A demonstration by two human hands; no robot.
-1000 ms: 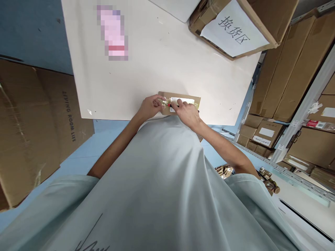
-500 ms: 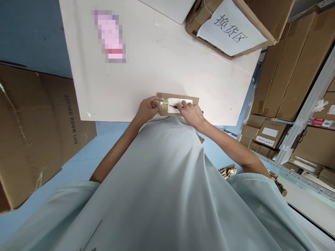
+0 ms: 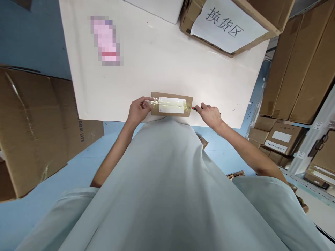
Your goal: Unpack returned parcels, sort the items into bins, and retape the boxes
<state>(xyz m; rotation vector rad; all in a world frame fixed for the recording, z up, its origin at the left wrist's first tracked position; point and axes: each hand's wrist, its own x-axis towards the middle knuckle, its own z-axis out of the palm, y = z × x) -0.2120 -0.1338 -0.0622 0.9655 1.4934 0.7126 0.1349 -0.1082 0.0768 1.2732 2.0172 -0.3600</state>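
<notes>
A small flat cardboard box point(image 3: 155, 111) lies near the front edge of the table, with a white label point(image 3: 171, 105) and shiny clear tape along its top. My left hand point(image 3: 139, 111) grips the box's left end, fingers curled over the edge and thumb tucked in. Just past the right end, my right hand point(image 3: 211, 115) is closed round a slim box cutter point(image 3: 194, 108) with a red front part. Its tip points left at the box's right end; most of the handle is hidden in my fingers. A line runs lengthwise along the tape.
An open carton with a handwritten sign point(image 3: 222, 26) stands at the table's back right. A blurred pink item point(image 3: 106, 42) lies at back left. Beside the white table point(image 3: 131, 69) is a large carton point(image 3: 39, 132) on the left. Shelves with boxes point(image 3: 295, 76) line the right.
My right hand with the box cutter has moved right, from over the label to beyond the box's right end. My left hand stays at the left end. The whole view has shifted slightly.
</notes>
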